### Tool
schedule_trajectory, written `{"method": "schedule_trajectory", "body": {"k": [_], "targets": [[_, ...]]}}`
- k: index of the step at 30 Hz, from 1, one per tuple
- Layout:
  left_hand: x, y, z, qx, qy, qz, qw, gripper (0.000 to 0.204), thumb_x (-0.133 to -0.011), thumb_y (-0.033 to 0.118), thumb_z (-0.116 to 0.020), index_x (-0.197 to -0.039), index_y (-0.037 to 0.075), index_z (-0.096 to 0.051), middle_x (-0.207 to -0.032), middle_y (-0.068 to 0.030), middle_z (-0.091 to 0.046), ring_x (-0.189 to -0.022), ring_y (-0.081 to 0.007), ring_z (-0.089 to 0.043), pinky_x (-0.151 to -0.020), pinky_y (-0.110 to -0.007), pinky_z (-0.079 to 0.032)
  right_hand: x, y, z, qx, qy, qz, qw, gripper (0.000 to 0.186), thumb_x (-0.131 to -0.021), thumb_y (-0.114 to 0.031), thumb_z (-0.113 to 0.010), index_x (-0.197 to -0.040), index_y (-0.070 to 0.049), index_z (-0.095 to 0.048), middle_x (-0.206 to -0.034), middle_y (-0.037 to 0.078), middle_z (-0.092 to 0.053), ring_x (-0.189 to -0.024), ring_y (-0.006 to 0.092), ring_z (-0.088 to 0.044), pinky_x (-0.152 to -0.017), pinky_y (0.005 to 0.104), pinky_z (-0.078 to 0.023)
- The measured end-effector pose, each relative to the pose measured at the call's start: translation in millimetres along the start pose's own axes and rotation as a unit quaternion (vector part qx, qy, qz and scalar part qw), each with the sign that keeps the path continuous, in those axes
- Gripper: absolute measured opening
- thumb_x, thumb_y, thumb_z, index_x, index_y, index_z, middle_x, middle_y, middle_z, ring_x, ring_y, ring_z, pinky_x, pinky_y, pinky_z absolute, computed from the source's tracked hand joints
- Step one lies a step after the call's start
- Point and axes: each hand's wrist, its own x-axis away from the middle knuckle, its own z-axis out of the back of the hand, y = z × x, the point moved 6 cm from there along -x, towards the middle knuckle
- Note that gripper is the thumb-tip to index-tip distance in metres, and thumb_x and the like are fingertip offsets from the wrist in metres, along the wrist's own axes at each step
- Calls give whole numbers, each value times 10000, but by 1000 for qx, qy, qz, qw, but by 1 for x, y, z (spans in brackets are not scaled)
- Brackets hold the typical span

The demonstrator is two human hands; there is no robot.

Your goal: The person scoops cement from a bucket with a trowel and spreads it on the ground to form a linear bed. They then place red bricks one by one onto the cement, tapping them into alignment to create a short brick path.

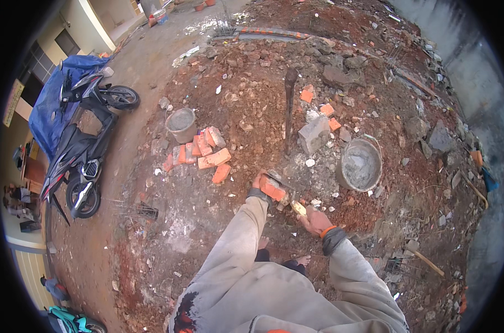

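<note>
An orange brick (272,188) is gripped in my left hand (258,180), held out in front of my body. My right hand (317,221) is closed around the pale yellowish handle of a trowel (298,208). The trowel's blade reaches toward the brick; a dark edge shows at the brick's upper side, but whether they touch is hard to make out. Grey mortar fills a bucket (360,164) to the right of my hands. Left of them lies a heap of orange bricks (206,149), with a second bucket of grey mortar (181,125) just behind it.
A dark upright post (289,105) and a grey stone block (314,135) stand ahead. Broken bricks (327,110) and rubble lie around them. At right rests a wooden-handled hammer (425,260); rebar (146,211) sticks up at left. A motorcycle (84,145) is parked farther left.
</note>
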Motion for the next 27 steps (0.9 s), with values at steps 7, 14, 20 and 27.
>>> {"method": "schedule_trajectory", "body": {"k": [7, 14, 20, 27], "targets": [[-14, 55, 42, -88, -120, -87, 985, 568, -918, 558, -426, -1186, 74, -554, -1117, -140, -606, -1014, -333, -569, -917, -510, -467, 4, -54, 35, -146, 104, 85, 980, 561, -924, -432, -519, -1183, 66, -496, -841, 309, -636, -824, 481, -631, -739, 525, -491], [-12, 69, 35, -61, -98, -51, 992, 545, -922, 555, -411, -1157, 84, -554, -1141, -142, -593, -1019, -344, -562, -905, -531, -463, -3, -25, 8, -111, 103, 37, 988, 482, -933, -453, -527, -1032, 17, -557, -841, 290, -623, -812, 480, -621, -694, 535, -472], [-9, 59, 31, -19, -36, -26, 999, 528, -928, 556, -397, -1109, 86, -555, -1071, -160, -597, -901, -346, -555, -819, -546, -459, 49, -70, 22, -192, 142, 153, 959, 469, -923, -415, -549, -1116, 12, -541, -802, 251, -616, -777, 468, -608, -692, 483, -479], [6, 48, 7, -112, -41, 7, 993, 503, -940, 538, -383, -1067, 87, -568, -1051, -133, -616, -900, -350, -572, -839, -509, -470, 52, -68, 20, -249, 106, 71, 960, 494, -934, -427, -515, -1120, 30, -544, -809, 236, -635, -753, 406, -642, -689, 467, -487]]}}
